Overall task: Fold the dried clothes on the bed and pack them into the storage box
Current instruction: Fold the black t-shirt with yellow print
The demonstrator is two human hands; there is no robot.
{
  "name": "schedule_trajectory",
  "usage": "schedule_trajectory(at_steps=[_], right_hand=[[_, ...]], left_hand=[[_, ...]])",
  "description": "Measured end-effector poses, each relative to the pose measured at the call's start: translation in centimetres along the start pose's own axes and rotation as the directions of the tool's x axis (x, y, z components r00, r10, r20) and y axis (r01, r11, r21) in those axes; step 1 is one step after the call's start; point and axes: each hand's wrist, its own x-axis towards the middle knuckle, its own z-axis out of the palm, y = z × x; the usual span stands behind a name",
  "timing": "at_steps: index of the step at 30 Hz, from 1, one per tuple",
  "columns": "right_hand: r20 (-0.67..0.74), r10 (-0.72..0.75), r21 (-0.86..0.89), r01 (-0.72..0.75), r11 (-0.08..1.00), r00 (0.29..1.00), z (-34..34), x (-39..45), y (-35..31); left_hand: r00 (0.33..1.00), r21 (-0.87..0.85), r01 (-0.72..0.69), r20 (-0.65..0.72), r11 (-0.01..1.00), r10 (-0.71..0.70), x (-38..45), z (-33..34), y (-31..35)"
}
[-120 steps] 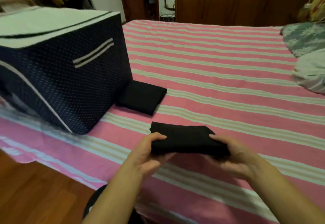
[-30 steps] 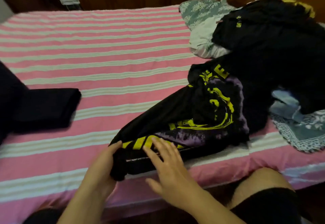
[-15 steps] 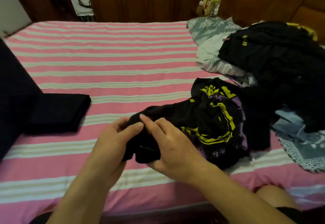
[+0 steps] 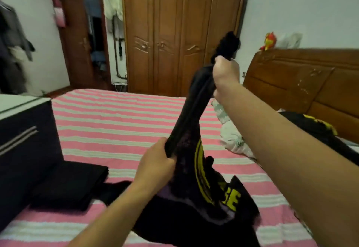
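Observation:
A black shirt with a yellow and purple print (image 4: 202, 192) hangs stretched between my hands above the pink striped bed (image 4: 116, 122). My right hand (image 4: 225, 70) grips its top end, raised high. My left hand (image 4: 155, 161) grips the cloth lower down, near the middle. The shirt's lower part bunches on the bed in front of me. A folded black garment (image 4: 71, 182) lies on the bed beside the dark blue storage box (image 4: 25, 143) at the left.
More black clothes with yellow print (image 4: 314, 126) and a pale floral bedding bundle (image 4: 231, 136) lie at the right by the wooden headboard (image 4: 303, 79). A wooden wardrobe (image 4: 178, 33) and a door stand beyond the bed.
My right hand has lifted the shirt's end high off the bed, pulling the cloth taut. My left hand slid down along it. My view has tilted up toward the wardrobe.

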Motion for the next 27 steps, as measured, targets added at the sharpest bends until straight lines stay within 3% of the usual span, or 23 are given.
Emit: schedule_trajectory(at_steps=[4,7,9,11,14,16,19,22,25,27], right_hand=[[-0.12,0.183,0.162,-0.162,0.973,0.976,-5.0,6.0,-1.5],[-0.072,0.36,0.253,-0.332,0.909,0.93,-8.3,8.3,-1.8],[-0.038,0.437,0.301,-0.407,0.862,0.898,-9.4,9.5,-1.9],[-0.055,0.418,0.376,-0.369,0.85,0.907,-9.6,10.6,-2.0],[-0.182,0.281,0.391,-0.192,0.9,0.942,-9.5,10.9,-2.5],[-0.236,0.252,0.357,-0.157,0.921,0.939,-10.7,9.8,-1.2],[-0.226,0.314,0.335,-0.229,0.914,0.922,-14.9,6.3,6.6],[-0.326,0.399,0.231,-0.337,0.913,0.857,-20.5,-1.3,19.2],[-0.378,0.554,0.037,-0.586,0.809,0.741,-25.5,-11.2,30.1],[-0.385,0.629,0.005,-0.68,0.733,0.676,-27.9,-16.4,34.6]], left_hand=[[0.999,0.492,-0.048,0.028,0.869,0.039,6.1,-7.6,-3.4],[0.995,0.682,-0.045,-0.032,0.73,0.091,12.2,-13.7,-3.1],[0.972,0.777,-0.03,-0.124,0.628,0.199,15.5,-16.9,-1.1],[0.891,0.82,-0.038,-0.231,0.571,0.39,17.5,-18.9,1.7],[0.725,0.747,-0.136,-0.373,0.651,0.579,18.3,-19.9,4.3],[0.776,0.662,-0.27,-0.279,0.699,0.565,16.6,-19.3,2.9],[0.901,0.623,-0.344,0.009,0.703,0.433,10.1,-15.8,-4.6],[0.987,0.649,-0.158,0.093,0.744,0.129,-0.4,-11.2,-15.0],[0.986,0.653,0.088,0.05,0.752,-0.159,-10.7,-7.0,-24.7],[0.93,0.524,0.335,-0.05,0.783,-0.365,-15.9,-4.9,-28.4]])
